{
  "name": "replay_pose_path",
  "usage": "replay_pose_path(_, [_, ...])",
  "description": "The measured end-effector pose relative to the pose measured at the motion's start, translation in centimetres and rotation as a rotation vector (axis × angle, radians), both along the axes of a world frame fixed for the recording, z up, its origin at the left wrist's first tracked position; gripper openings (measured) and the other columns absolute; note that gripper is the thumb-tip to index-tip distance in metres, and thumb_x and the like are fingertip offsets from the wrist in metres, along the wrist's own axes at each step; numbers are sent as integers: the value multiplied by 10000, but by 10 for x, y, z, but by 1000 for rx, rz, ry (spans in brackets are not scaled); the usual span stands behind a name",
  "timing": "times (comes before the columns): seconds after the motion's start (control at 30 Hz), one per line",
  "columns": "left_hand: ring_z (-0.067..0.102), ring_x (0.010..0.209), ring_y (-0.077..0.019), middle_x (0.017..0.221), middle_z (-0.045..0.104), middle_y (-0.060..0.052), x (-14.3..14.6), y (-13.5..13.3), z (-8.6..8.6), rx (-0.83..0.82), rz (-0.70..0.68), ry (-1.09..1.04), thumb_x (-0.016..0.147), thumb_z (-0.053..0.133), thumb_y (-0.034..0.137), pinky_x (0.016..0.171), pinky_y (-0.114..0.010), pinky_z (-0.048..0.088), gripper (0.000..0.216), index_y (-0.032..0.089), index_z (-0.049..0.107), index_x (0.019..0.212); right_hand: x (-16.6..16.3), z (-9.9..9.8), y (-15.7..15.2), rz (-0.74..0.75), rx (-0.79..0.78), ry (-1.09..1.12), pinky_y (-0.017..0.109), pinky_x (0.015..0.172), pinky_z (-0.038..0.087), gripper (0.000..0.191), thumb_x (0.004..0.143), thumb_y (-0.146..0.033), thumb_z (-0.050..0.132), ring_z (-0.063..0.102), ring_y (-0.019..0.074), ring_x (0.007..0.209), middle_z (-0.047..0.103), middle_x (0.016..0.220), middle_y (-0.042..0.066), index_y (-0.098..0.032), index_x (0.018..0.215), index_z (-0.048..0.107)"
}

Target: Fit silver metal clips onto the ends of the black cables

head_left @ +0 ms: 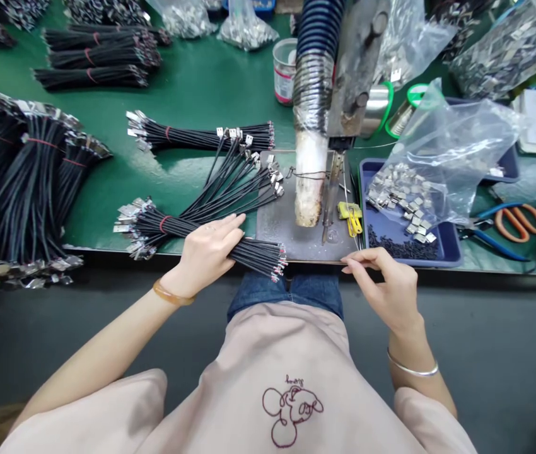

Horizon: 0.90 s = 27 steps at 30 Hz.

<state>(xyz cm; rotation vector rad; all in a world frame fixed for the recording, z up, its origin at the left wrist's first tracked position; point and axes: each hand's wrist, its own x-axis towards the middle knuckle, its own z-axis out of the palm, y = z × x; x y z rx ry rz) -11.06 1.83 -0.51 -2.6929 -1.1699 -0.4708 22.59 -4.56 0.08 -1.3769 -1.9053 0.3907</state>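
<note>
My left hand (209,252) lies over a bundle of black wires (258,255) tied with a red band at the table's front edge, fingers curled onto it. My right hand (388,284) hovers at the front edge of a grey metal plate (280,221), thumb and fingers pinched on a thin strand of solder wire (347,208) that runs up toward the iron. A soldering iron (330,195) hangs on the plate beside a white fume tube (309,183). Loose black wires with metal terminals (244,176) fan out left of the plate.
A blue tray (448,249) holds metal terminals and small black sleeves under a clear bag (457,151). Orange-handled scissors (518,221) and blue pliers lie right. Piles of finished black wire bundles (22,183) fill the left; more bundles (98,57) at the back. A yellow clip (353,214) sits on the plate.
</note>
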Motion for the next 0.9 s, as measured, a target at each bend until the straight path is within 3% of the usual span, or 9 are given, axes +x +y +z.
replay_pose_path(0.07, [659,1236,-332,1350,691,-170,6,3,3,-74,54,55,730,538,8,924,-432,566,304,160,690,945,0,0,-1,-1,-6,11,266,631,587,51,945,-202,648,763,156,652,775,820,-10,-239,914,630])
replay_pose_path(0.13, [653,1154,-358,1262,696,-198,13,9,4,-110,113,69,712,545,0,837,-449,558,293,154,694,912,0,0,-2,-1,-3,22,261,636,585,56,944,-196,649,764,153,658,775,822,-12,-240,914,630])
replay_pose_path(0.4, [571,801,-306,870,661,-134,40,11,-8,-2,153,67,770,530,18,694,-433,406,228,193,664,825,0,0,-4,-18,-23,36,266,631,595,48,956,-221,637,762,155,652,777,829,-2,-238,911,636])
replay_pose_path(0.5, [560,742,-285,829,639,-126,44,6,-10,33,168,97,798,501,1,668,-415,402,234,182,649,801,0,-1,-4,-23,-22,42,259,633,593,50,958,-217,637,765,151,667,772,825,-5,-237,912,633])
replay_pose_path(0.6, [584,729,-269,868,648,-121,48,2,-6,24,155,158,866,479,11,664,-399,425,252,153,682,907,1,-1,-4,-23,-24,48,257,641,595,49,956,-211,639,767,149,678,771,832,-3,-234,914,634])
replay_pose_path(0.7, [622,766,-260,967,662,-117,55,3,1,-108,100,175,944,530,100,685,-388,463,295,142,661,1205,0,-2,-4,-26,-25,47,266,642,601,47,956,-222,638,767,154,675,774,835,0,-236,912,635])
replay_pose_path(0.8, [645,964,-315,1134,666,-162,62,7,7,-207,52,145,939,667,303,772,-409,509,410,146,626,1315,1,-1,-3,-42,-32,58,267,638,608,51,968,-242,619,767,150,672,774,834,0,-237,917,621])
replay_pose_path(0.9, [604,1150,-357,1426,585,-198,67,9,7,-233,4,89,906,700,245,913,-466,513,475,170,612,1367,5,2,-7,-53,38,64,280,565,590,63,982,-277,589,716,140,565,727,704,-31,-252,925,595])
